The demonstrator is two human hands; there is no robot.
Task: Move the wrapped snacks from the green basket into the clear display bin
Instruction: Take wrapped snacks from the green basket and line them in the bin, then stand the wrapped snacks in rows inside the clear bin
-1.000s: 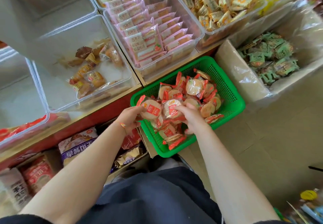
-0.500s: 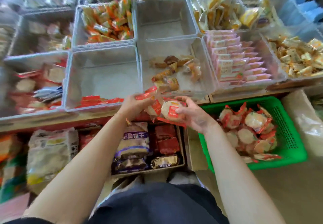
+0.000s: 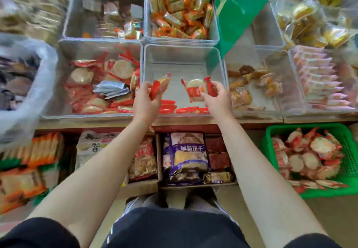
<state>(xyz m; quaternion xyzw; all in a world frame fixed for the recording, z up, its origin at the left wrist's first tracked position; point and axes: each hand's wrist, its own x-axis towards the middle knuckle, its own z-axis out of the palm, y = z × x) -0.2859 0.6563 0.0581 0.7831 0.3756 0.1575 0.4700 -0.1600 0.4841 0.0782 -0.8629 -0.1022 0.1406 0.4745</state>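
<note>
Both hands are raised over the near edge of a clear display bin (image 3: 182,56) in the middle of the shelf. My left hand (image 3: 146,100) grips red-and-white wrapped snacks (image 3: 160,85). My right hand (image 3: 218,97) pinches another round wrapped snack (image 3: 195,90) by its red end. A few red-wrapped snacks (image 3: 184,108) lie along the bin's front wall; the rest of its floor is bare. The green basket (image 3: 348,162) sits low at the right on the floor, holding several of the same wrapped snacks (image 3: 308,154).
The clear bin to the left (image 3: 64,73) holds the same red snacks and silver packets. Bins to the right hold brown pastries (image 3: 249,81) and pink packets (image 3: 319,77). Orange-green packets (image 3: 180,13) fill the bin behind. Bagged goods (image 3: 186,154) sit in boxes under the shelf.
Both hands lifted snacks out of the green basket, carried them left and up, and now hold them over the clear bin. The view swung left, leaving the basket at the lower right.
</note>
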